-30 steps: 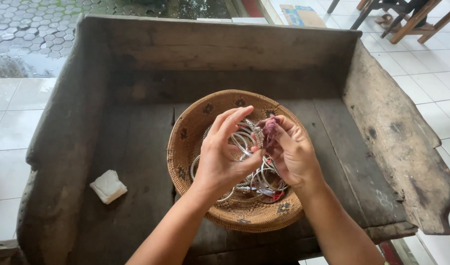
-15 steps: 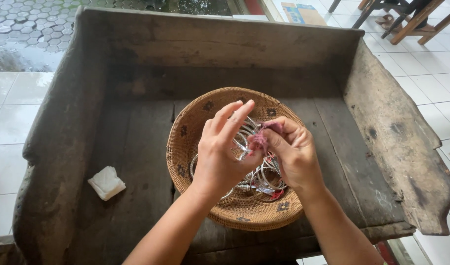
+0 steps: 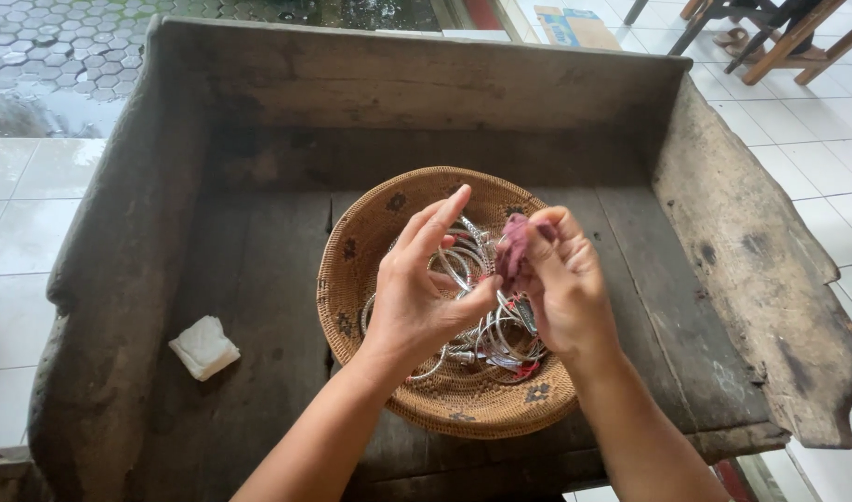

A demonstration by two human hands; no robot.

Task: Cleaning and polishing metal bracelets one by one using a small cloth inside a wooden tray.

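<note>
Both my hands hover over a round woven basket [image 3: 444,414] that holds several silver bangles [image 3: 500,342]. My left hand [image 3: 416,297] has its fingers stretched up while the thumb pins a silver bangle [image 3: 452,268] against the palm. My right hand [image 3: 565,288] pinches a small purplish-pink cloth [image 3: 513,249] and presses it against that bangle. The two hands touch at the fingertips. Part of the bangle pile is hidden behind my hands.
The basket sits on a dark, worn wooden tray-like bench [image 3: 258,260] with raised back and side boards [image 3: 751,260]. A small folded white cloth [image 3: 204,347] lies on the boards to the left. White floor tiles and wooden furniture legs [image 3: 770,37] surround it.
The pink cloth in my right hand slid down toward the left palm and has come back up along the bangle. My left fingers stay spread.
</note>
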